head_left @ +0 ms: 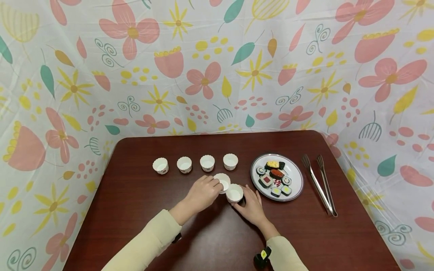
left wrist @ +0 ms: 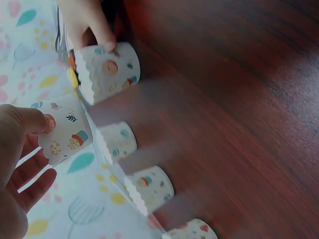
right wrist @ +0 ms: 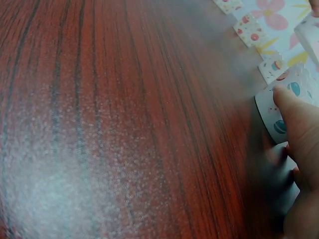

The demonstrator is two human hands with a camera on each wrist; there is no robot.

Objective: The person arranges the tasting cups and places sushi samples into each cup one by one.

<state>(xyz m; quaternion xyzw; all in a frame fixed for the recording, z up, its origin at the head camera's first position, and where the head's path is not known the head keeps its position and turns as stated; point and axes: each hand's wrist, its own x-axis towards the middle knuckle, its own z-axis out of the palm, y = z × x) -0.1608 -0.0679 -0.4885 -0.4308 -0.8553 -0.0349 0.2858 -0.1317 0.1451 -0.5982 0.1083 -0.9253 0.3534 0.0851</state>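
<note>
My left hand (head_left: 203, 192) pinches the rim of a white scalloped paper baking cup (head_left: 222, 178), thumb on its printed side in the left wrist view. That cup is held up off the table. My right hand (head_left: 251, 206) grips a second baking cup (head_left: 234, 193) from its right side. In the right wrist view, the right thumb (right wrist: 294, 112) presses on this cup's patterned wall. The two cups are close together, rims nearly meeting in the head view. Several more baking cups (head_left: 207, 163) stand upright in a row behind, open side up.
A round plate (head_left: 295, 188) with a dark rim holds several sushi pieces (head_left: 277, 174), right of the hands. Farther right lie metal tongs (head_left: 318, 184), their arms spread. The dark red-brown table (head_left: 142, 226) meets a flower-print curtain (head_left: 203, 45) at the back.
</note>
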